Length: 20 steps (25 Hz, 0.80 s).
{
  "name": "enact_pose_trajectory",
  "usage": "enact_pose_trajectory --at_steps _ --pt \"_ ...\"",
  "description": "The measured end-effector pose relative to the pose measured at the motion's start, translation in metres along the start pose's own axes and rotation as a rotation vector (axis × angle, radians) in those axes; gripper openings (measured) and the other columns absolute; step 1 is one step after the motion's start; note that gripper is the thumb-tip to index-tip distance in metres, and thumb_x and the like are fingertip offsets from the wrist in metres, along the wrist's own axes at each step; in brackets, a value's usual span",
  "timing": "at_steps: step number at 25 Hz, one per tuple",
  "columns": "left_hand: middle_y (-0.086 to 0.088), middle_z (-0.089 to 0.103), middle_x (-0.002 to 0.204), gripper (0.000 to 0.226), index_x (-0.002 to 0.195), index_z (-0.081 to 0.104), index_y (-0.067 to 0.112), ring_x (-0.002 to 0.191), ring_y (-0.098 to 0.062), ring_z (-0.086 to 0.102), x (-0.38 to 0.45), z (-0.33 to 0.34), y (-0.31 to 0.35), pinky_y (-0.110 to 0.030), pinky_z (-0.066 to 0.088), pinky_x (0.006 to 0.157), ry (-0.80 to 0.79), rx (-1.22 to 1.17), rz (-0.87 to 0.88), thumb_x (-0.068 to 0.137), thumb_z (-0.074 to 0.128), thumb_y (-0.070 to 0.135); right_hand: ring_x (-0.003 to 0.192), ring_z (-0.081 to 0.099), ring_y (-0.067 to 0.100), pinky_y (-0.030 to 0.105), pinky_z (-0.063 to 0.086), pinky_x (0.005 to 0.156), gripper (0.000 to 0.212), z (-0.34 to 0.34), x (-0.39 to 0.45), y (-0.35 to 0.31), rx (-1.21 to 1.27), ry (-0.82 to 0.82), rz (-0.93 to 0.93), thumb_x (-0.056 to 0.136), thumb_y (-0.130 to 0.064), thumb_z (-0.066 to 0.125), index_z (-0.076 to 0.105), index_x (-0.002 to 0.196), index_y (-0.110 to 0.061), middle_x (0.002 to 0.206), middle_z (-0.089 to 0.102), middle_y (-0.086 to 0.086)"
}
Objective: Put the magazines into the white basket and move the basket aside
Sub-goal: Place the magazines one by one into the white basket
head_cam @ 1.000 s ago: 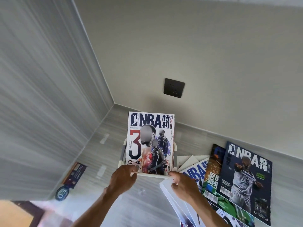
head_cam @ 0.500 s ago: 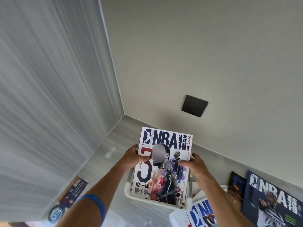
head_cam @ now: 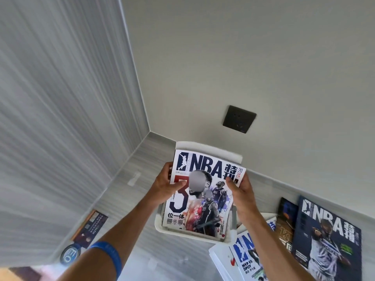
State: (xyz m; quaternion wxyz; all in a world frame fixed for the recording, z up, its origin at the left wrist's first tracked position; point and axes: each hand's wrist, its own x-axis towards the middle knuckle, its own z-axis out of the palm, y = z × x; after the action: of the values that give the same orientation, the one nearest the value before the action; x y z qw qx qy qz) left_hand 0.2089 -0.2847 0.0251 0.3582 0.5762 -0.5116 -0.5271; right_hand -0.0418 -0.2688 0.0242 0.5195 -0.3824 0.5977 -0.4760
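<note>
Presently both hands, left hand (head_cam: 164, 186) and right hand (head_cam: 241, 191), pinch the side edges of the magazine (head_cam: 200, 197), standing lengthwise upright in the white basket (head_cam: 183, 232), directly beneath the grip.

An indoor room of a home or office kind is suggested by a grey wood-grain countertop (head_cam: 129, 201) set into a corner between a grey panelled wall (head_cam: 60, 118) and a plain painted wall (head_cam: 263, 57), on which a dark wall socket (head_cam: 239, 119) is mounted.
</note>
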Motion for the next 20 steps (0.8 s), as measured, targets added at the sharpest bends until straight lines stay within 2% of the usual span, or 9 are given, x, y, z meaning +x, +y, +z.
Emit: enact_pose_trajectory --at_steps 3,5,8,10,13,15,16,18,20 --pt "0.005 0.071 0.097 0.057 0.114 0.046 0.036 0.084 -0.011 0.071 0.009 0.008 0.001 -0.019 0.056 0.061 0.041 -0.017 -0.051 0.075 0.076 0.005 0.108 0.066 0.020 0.035 0.051 0.093 0.046 -0.005 0.014 -0.008 -0.051 -0.056 0.051 0.086 0.001 0.065 0.055 0.124 -0.023 0.112 0.072 0.001" --pt "0.001 0.071 0.098 0.055 0.111 0.049 0.032 0.083 -0.013 0.070 0.010 0.008 -0.002 -0.020 0.057 0.060 0.087 -0.047 -0.061 0.075 0.075 0.000 0.104 0.067 0.020 0.039 0.052 0.096 0.048 -0.008 0.021 -0.013 -0.095 -0.052 0.027 0.084 0.008 0.062 0.056 0.124 -0.018 0.111 0.072 0.003" --pt "-0.002 0.074 0.100 0.054 0.115 0.055 0.028 0.087 -0.017 0.073 0.005 0.004 -0.013 -0.024 0.059 0.065 0.109 -0.164 -0.053 0.075 0.076 -0.001 0.096 0.070 0.012 0.025 0.057 0.084 0.043 -0.008 0.017 -0.010 -0.051 -0.053 -0.029 0.086 0.002 0.065 0.062 0.121 -0.023 0.107 0.075 -0.003" --pt "0.000 0.075 0.099 0.051 0.118 0.058 0.029 0.088 -0.015 0.073 0.004 0.003 -0.015 -0.022 0.058 0.065 0.127 -0.158 -0.057 0.078 0.076 0.004 0.095 0.072 0.008 0.016 0.056 0.076 0.037 -0.004 0.014 -0.004 0.014 -0.022 -0.045 0.087 -0.004 0.067 0.064 0.118 -0.024 0.106 0.076 -0.007" --pt "0.000 0.073 0.101 0.054 0.122 0.056 0.026 0.088 -0.012 0.070 0.005 0.004 -0.017 -0.019 0.055 0.065 0.082 -0.056 -0.141 0.078 0.073 0.000 0.096 0.071 0.008 0.022 0.054 0.082 0.039 -0.003 0.021 -0.001 -0.030 0.005 0.042 0.084 -0.003 0.069 0.064 0.117 -0.023 0.104 0.076 -0.007" --pt "-0.001 0.071 0.106 0.055 0.123 0.055 0.021 0.091 -0.012 0.068 0.006 0.004 -0.017 -0.022 0.054 0.067 0.044 0.024 -0.191 0.076 0.072 -0.003 0.090 0.070 0.007 0.020 0.051 0.073 0.045 -0.004 0.023 0.000 -0.127 -0.072 0.145 0.080 0.002 0.071 0.059 0.116 -0.022 0.103 0.075 -0.004" --pt "0.000 0.070 0.106 0.054 0.122 0.055 0.021 0.092 -0.013 0.068 0.005 0.005 -0.018 -0.023 0.055 0.068 0.046 0.066 -0.193 0.076 0.071 -0.003 0.087 0.069 0.005 0.017 0.048 0.067 0.042 -0.004 0.022 0.001 -0.191 -0.101 0.178 0.080 0.002 0.071 0.058 0.110 -0.023 0.103 0.074 -0.003" --pt "0.004 0.071 0.099 0.050 0.115 0.056 0.025 0.091 -0.017 0.070 0.002 0.006 -0.019 -0.022 0.056 0.065 0.071 0.094 -0.136 0.076 0.070 -0.003 0.088 0.070 0.010 0.017 0.047 0.065 0.034 -0.005 0.014 0.006 -0.253 -0.085 0.164 0.083 -0.004 0.071 0.058 0.104 -0.027 0.106 0.074 -0.001" --pt "0.000 0.073 0.097 0.046 0.110 0.057 0.028 0.092 -0.021 0.071 -0.004 0.002 -0.017 -0.025 0.059 0.069 0.078 0.014 -0.005 0.076 0.071 0.001 0.095 0.071 0.017 0.021 0.052 0.072 0.034 -0.009 0.003 0.009 -0.200 -0.055 0.059 0.085 -0.011 0.070 0.057 0.112 -0.028 0.105 0.075 -0.002"
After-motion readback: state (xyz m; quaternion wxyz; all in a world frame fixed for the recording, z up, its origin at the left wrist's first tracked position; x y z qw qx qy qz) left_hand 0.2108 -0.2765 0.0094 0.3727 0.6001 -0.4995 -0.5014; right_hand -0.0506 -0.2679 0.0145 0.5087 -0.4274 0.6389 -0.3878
